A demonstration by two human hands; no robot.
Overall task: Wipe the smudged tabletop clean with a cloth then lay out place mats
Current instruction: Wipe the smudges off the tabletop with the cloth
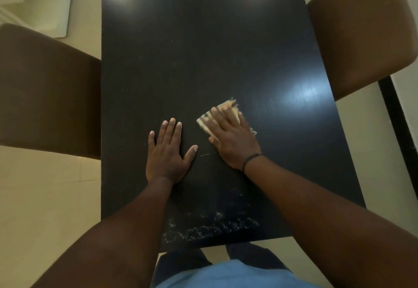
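A dark, long tabletop (203, 50) runs away from me. My right hand (233, 138) lies flat with straight fingers on a small beige cloth (234, 112), pressing it onto the table right of centre; the cloth is blurred and mostly hidden under the fingers. My left hand (168, 154) rests palm down with fingers spread on the bare table beside it. Whitish smudges (210, 226) speckle the table near its front edge, between my forearms. A thin pale scratch or streak (204, 154) lies between the two hands. No place mats are in view.
A brown upholstered chair (45, 93) stands at the table's left side and another brown chair (362, 32) at the right. Pale floor surrounds the table. A white object (34, 0) lies on the floor at the far left.
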